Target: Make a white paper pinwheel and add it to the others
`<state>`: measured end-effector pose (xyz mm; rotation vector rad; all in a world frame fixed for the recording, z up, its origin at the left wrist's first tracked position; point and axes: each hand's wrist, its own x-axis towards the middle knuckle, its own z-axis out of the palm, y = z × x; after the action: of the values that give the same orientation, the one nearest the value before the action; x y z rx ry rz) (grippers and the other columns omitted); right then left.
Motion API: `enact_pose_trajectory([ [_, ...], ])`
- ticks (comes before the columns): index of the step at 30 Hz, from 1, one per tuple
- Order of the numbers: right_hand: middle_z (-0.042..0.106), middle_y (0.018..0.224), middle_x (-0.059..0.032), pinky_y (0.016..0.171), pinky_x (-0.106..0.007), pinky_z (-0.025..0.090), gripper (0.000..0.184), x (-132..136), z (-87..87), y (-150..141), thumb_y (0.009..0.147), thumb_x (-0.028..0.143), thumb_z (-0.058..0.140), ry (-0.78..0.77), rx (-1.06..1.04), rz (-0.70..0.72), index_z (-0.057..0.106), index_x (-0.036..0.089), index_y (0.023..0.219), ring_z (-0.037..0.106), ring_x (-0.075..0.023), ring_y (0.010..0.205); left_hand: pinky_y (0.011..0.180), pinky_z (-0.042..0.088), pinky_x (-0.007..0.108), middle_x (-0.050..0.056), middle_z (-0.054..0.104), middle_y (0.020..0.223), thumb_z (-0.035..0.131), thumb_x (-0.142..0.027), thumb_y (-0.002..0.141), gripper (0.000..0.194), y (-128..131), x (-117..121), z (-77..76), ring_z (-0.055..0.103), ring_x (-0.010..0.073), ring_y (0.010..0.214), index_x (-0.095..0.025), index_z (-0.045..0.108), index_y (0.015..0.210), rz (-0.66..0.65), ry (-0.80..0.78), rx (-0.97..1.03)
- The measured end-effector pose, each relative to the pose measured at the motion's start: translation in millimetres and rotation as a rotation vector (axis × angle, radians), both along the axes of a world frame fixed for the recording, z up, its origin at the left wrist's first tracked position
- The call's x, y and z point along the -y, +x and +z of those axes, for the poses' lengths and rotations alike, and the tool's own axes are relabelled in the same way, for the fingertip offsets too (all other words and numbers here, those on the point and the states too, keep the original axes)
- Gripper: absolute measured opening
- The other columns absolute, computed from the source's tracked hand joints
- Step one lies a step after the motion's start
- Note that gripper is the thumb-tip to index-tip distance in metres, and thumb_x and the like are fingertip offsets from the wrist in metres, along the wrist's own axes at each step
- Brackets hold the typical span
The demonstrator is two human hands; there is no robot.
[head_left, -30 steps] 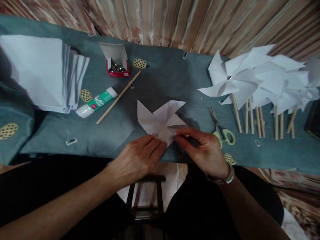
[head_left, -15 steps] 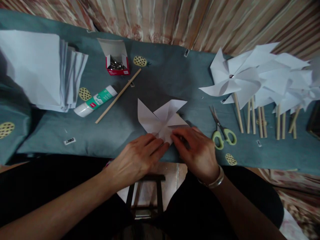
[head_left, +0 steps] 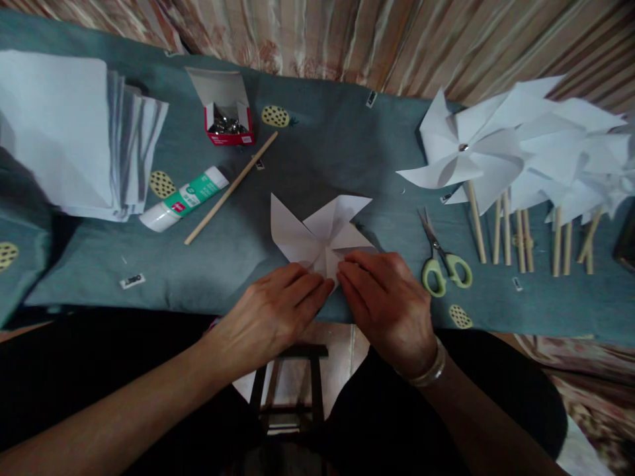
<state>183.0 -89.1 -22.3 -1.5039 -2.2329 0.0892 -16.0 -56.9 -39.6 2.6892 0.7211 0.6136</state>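
Note:
A white paper pinwheel (head_left: 320,228) lies near the front edge of the cloth-covered table, its blades folded toward the middle. My left hand (head_left: 285,301) has closed fingers on its lower left part. From the lower right, my right hand (head_left: 389,297) grips the paper with fingers pressed together, close to the left fingertips. The fingers hide the pinwheel's lower edge. No stick shows on this pinwheel. A thin wooden stick (head_left: 231,188) lies to the upper left, and green-handled scissors (head_left: 436,254) rest open-bladed to the right of my right hand.
At the left is a stack of white paper (head_left: 54,132). A glue tube (head_left: 183,199) lies beside the stick, with an open red box (head_left: 229,129) of small metal pieces behind. Several pinwheels on sticks (head_left: 496,145) overlap at the right. A pleated curtain (head_left: 322,39) hangs behind.
My right hand's fingers have drawn closer together on the pinwheel's lower right part. My left hand and the pinwheel stay nearly in place; the view has shifted slightly.

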Motion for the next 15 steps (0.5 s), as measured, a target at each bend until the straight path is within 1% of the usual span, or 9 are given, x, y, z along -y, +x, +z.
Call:
enact_pose_trajectory([
  [5,0.075,0.102,-0.012,0.083,-0.037,0.058,0.016,1.3,-2.4,-1.1,0.095,0.01,0.059,0.03,0.007,0.007,0.073,0.011,0.103,0.065,-0.0238,0.091,0.079,0.061,0.035,0.01,0.071,0.104,0.051,-0.013,0.099,0.026,-0.1,-0.2,0.3,0.064,0.022,0.095,-0.007,0.058,0.123,0.0,-0.006,-0.006],
  [7,0.074,0.105,-0.0127,0.086,-0.038,0.058,0.019,1.4,-4.5,-1.2,0.096,0.011,0.056,0.029,0.004,0.01,0.071,0.011,0.107,0.064,-0.0245,0.095,0.078,0.061,0.035,0.01,0.071,0.103,0.051,-0.013,0.099,0.026,-0.2,0.3,-0.4,0.063,0.0214,0.093,-0.006,0.059,0.123,0.004,0.002,-0.004],
  [9,0.071,0.114,-0.0137,0.09,-0.042,0.057,0.023,1.5,-6.9,-1.7,0.097,0.011,0.052,0.018,0.01,-0.007,0.07,0.014,0.112,0.063,-0.0263,0.103,0.078,0.061,0.035,0.01,0.071,0.103,0.051,-0.013,0.099,0.025,-0.3,0.8,-1.3,0.063,0.0213,0.093,-0.007,0.059,0.122,0.008,0.008,0.002],
  [12,0.061,0.134,-0.0158,0.097,-0.051,0.053,0.029,1.8,-9.5,-3.5,0.099,0.012,0.045,0.005,0.023,-0.066,0.068,0.018,0.116,0.057,-0.0312,0.12,0.078,0.062,0.035,0.01,0.071,0.104,0.05,-0.015,0.1,0.025,-0.3,1.1,-2.3,0.064,0.0217,0.096,-0.008,0.059,0.122,0.016,0.011,0.012],
  [15,0.052,0.145,-0.0159,0.102,-0.055,0.048,0.031,2.0,-10.2,-5.6,0.097,0.01,0.046,-0.022,0.006,-0.096,0.068,0.021,0.117,0.049,-0.0363,0.133,0.077,0.062,0.035,0.01,0.071,0.102,0.05,-0.014,0.1,0.024,-0.1,0.8,-2.5,0.065,0.0217,0.094,-0.007,0.06,0.12,0.025,0.017,0.012],
])
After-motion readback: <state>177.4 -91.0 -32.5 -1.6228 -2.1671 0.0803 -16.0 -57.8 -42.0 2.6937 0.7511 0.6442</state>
